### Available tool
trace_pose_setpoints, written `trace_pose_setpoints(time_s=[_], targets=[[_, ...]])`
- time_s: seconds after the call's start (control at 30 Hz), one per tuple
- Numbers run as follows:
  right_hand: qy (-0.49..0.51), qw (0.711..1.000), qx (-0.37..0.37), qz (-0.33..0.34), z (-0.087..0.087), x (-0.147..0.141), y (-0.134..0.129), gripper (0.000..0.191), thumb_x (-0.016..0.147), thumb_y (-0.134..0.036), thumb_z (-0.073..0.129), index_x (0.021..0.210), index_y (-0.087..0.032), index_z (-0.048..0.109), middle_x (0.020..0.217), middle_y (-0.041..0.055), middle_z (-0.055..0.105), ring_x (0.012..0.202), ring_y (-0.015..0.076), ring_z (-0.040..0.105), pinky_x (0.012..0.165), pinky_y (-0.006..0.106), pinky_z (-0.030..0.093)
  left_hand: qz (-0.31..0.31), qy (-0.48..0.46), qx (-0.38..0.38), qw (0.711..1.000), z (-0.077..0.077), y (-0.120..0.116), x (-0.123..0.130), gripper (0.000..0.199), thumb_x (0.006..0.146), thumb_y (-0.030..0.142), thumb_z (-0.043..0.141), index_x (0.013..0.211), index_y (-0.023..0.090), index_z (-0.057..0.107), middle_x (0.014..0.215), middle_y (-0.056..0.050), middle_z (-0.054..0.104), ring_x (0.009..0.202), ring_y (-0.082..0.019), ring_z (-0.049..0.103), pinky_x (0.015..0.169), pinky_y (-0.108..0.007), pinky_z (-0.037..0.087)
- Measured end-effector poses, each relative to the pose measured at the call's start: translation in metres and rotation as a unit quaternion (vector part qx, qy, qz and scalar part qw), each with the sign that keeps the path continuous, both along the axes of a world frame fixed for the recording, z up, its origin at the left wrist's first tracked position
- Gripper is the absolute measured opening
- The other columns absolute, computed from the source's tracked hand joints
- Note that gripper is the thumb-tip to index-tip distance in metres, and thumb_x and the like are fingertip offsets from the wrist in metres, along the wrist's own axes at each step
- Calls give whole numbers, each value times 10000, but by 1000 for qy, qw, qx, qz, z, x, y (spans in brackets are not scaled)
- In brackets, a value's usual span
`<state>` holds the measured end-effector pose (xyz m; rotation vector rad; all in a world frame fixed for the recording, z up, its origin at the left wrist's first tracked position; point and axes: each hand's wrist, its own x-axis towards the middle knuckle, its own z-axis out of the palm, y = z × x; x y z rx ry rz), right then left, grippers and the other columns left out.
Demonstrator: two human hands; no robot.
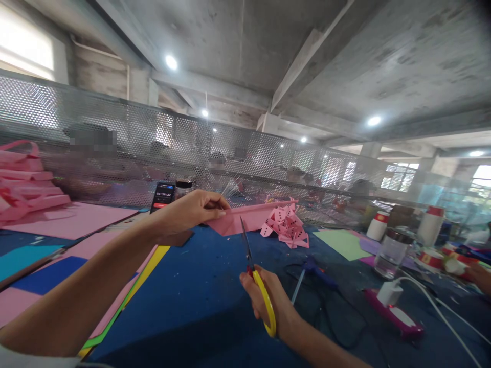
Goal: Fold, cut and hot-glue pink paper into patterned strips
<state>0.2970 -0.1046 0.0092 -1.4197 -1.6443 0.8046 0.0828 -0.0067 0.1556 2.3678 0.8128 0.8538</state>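
My left hand [205, 207] pinches the left end of a folded pink paper strip [245, 217], holding it above the blue table. In my right hand [274, 301] is a pair of scissors [264, 299] with yellow handles. Their blades point up and away from me, with the tips at the lower edge of the pink paper. Whether the blades are on the paper or just in front of it, I cannot tell. Behind the strip's right part lies a heap of pink paper pieces [286, 225] with dark dots.
Coloured paper sheets [53, 273] lie at left, near a phone [163, 197]. A blue glue gun [312, 268], a glass jar [391, 253], a magenta power strip [395, 314] and cables are at right. Another person's hand [479, 276] is at far right. A perforated screen [245, 153] stands behind.
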Motion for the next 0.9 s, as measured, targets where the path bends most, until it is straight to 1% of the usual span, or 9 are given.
trace_pose_setpoints(time_s=[0.17, 0.37, 0.53, 0.73, 0.9], targets=[[7, 1000, 7, 5, -5, 2, 1, 397, 970, -557, 450, 788, -204, 470, 514, -70, 403, 404, 78, 415, 379, 174, 312, -14, -7, -1, 1000, -2, 2, -2, 246, 849, 346, 614, 985, 160, 696, 971, -65, 744, 912, -188, 660, 781, -259, 461], [13, 1000, -8, -2, -1, -1, 0, 399, 951, -571, 480, 780, -212, 454, 516, -78, 381, 397, 75, 404, 372, 173, 312, -11, -6, 0, 1000, -2, 4, -2, 236, 855, 343, 621, 990, 166, 698, 968, -55, 746, 908, -178, 660, 776, -246, 463], [8, 1000, 6, -1, -2, 0, 0, 412, 961, -581, 451, 788, -208, 467, 522, -74, 398, 397, 71, 407, 382, 174, 310, -8, -4, 1, 1000, -1, 2, -2, 223, 854, 335, 618, 987, 175, 700, 969, -45, 750, 900, -172, 664, 767, -242, 468], [1, 1000, -15, -11, 3, -3, -2, 432, 935, -615, 476, 782, -211, 465, 500, -81, 386, 387, 76, 414, 372, 173, 323, -11, -6, 0, 1000, -1, 2, -2, 213, 854, 336, 620, 974, 178, 698, 945, -39, 743, 880, -166, 663, 744, -236, 459], [16, 999, -35, -26, 8, -6, -3, 433, 912, -619, 517, 788, -208, 470, 497, -92, 368, 367, 66, 401, 359, 167, 315, -13, -8, 1, 1000, -2, 4, -3, 227, 851, 341, 620, 986, 174, 696, 958, -52, 741, 903, -178, 659, 761, -249, 461]])
